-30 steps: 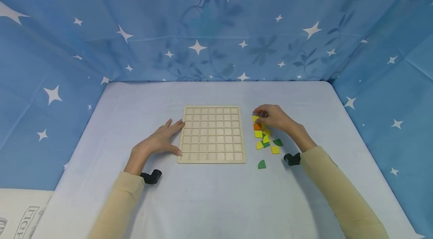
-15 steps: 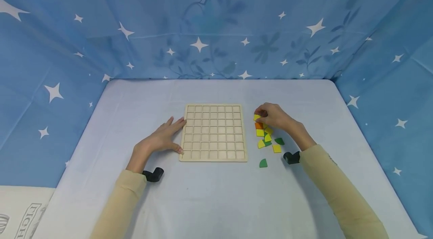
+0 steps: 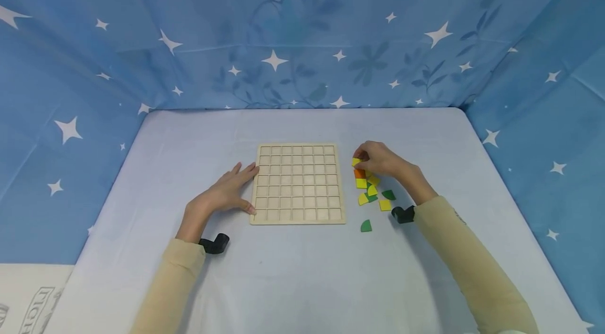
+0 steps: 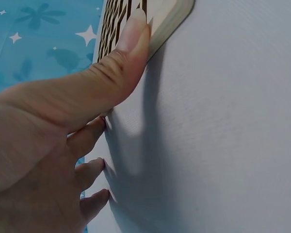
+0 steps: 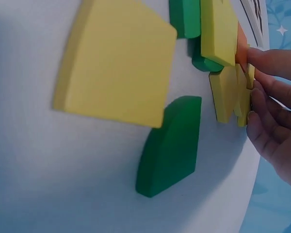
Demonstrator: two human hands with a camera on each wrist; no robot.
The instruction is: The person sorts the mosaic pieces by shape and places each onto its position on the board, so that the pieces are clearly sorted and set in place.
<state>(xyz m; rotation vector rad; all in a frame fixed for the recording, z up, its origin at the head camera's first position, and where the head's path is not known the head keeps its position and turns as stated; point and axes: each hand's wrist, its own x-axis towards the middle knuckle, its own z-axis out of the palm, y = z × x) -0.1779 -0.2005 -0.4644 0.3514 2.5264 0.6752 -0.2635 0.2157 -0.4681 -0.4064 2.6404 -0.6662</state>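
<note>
A pale wooden board [image 3: 298, 221] with a grid of square cells lies flat on the table. My left hand [image 3: 222, 195] rests at its left edge, fingers spread, with the thumb [image 4: 133, 39] on the near left corner. To the board's right, my right hand [image 3: 380, 159] pinches a yellow tile [image 3: 355, 163] between thumb and fingers at the far end of a short column. Below that tile come an orange tile [image 3: 360, 174] and a yellow square tile [image 3: 361, 183]. The hand partly covers the tiles under it.
Beside the column lie more loose yellow and green tiles. A yellow tile [image 3: 385, 205] and a green quarter-round tile [image 3: 388, 195] lie on the right; another green quarter-round [image 3: 366, 226] is nearest the front. A blue star-patterned curtain [image 3: 302, 61] encloses the table's back and sides.
The head view has shifted slightly. Both hands keep nearly the same places, the left at the board's edge and the right at the yellow tile.
</note>
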